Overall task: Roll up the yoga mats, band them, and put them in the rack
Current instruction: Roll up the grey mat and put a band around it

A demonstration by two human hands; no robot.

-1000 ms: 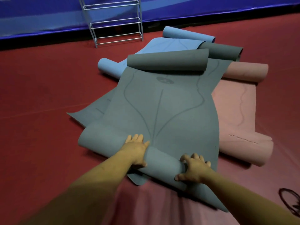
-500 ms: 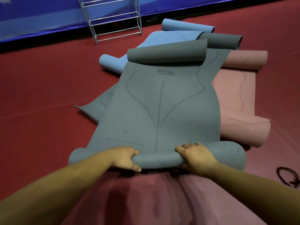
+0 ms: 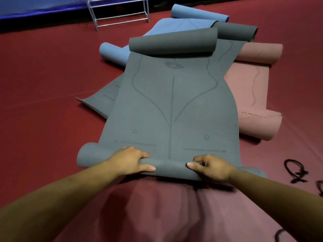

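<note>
A grey yoga mat (image 3: 171, 105) lies stretched out in front of me, curled at its far end and rolled a turn or so at the near end. My left hand (image 3: 129, 161) and my right hand (image 3: 211, 167) both grip that near roll, fingers wrapped over it, thumbs pointing inward. Under it lie a second grey mat (image 3: 103, 100), a pink mat (image 3: 251, 95) on the right and a light blue mat (image 3: 174, 27) behind. The metal rack (image 3: 118, 13) stands at the far wall. Black bands (image 3: 295, 170) lie on the floor to my right.
The floor is red carpet (image 3: 43, 84). A blue padded wall (image 3: 35, 6) runs along the back behind the rack. Dark red cloth (image 3: 157, 210) on my lap fills the bottom of the view, just under the mat's near roll.
The near roll swung from slanting to square across in front of me. Both hands went from pressing on top to gripping it, and the mat now lies straighter.
</note>
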